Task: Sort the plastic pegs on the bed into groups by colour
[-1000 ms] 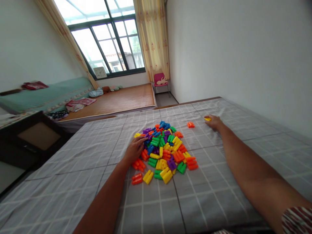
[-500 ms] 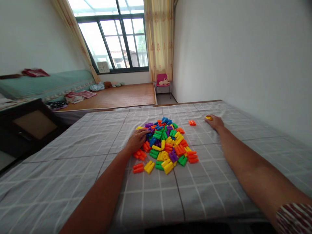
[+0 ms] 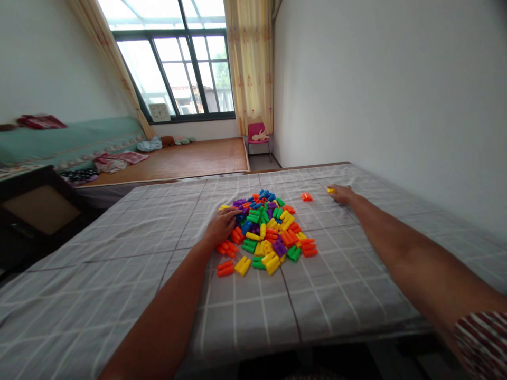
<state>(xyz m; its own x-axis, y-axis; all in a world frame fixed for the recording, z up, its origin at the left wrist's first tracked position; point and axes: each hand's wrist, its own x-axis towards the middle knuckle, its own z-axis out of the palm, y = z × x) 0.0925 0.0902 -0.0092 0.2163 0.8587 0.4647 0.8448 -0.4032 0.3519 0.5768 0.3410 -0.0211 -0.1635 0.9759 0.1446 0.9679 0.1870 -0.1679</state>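
Note:
Several orange, yellow, green, blue and purple plastic pieces form a pile (image 3: 269, 224) on the checked grey cloth (image 3: 348, 279). My left hand (image 3: 222, 226) rests on the pile's left side, its fingers reaching over purple pieces; whether it grips one is hidden. Off to the right, my right hand (image 3: 341, 193) has its fingers closed on a yellow piece (image 3: 331, 190) at the cloth. A lone orange piece (image 3: 306, 197) lies between the pile and my right hand. Nearest the front edge are an orange piece (image 3: 225, 268) and a yellow piece (image 3: 242, 265).
Beyond the table stands a bed with a brown mat (image 3: 198, 155), with clothes at its left. A pink chair (image 3: 257, 132) is by the curtain (image 3: 253, 68). A dark cabinet (image 3: 39, 211) stands at the left, and a white wall (image 3: 376, 89) runs along the right.
The camera view has shifted slightly. My right hand still has the yellow piece, with its fingers turned a little, and my left hand stays at the pile's left side.

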